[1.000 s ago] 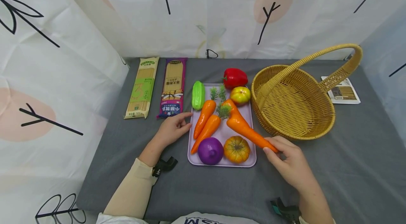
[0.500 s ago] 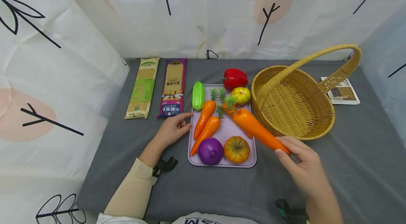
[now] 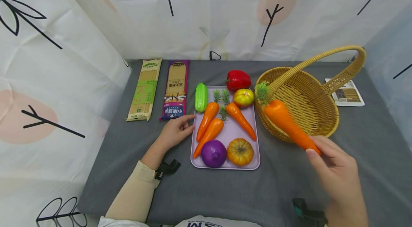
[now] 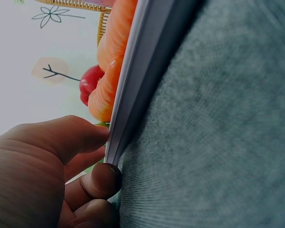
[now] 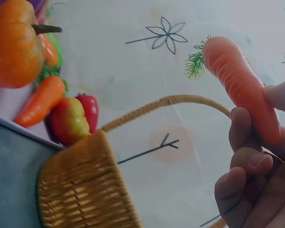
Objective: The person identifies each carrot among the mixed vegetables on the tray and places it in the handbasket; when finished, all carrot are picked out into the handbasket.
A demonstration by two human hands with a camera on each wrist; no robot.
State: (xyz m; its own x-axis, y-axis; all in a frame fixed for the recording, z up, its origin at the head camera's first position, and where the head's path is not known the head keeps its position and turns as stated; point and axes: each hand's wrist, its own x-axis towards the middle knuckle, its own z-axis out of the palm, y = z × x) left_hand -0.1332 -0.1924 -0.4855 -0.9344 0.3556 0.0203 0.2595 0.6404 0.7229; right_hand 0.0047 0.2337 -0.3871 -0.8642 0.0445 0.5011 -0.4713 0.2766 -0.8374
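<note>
My right hand pinches an orange carrot by its narrow tip, thumb on one side and fingers on the other. Its green tuft points away from the hand and overlaps the left rim of the wicker basket in the head view. In the right wrist view the carrot stands out against the pale cloth. My left hand grips the left rim of the lilac tray, with the thumb at the rim and fingers curled beside it. On the tray lie three carrots, a purple onion-like vegetable and a small pumpkin.
A green cucumber-like vegetable, a red pepper and a yellow-red tomato-like one sit around the tray's far end. Two noodle packs lie at left. Behind the basket's tall arched handle is a white flat pack.
My right hand has lifted the carrot off the tray and carried it right, to over the basket's near left side. The left hand stays at the tray rim.
</note>
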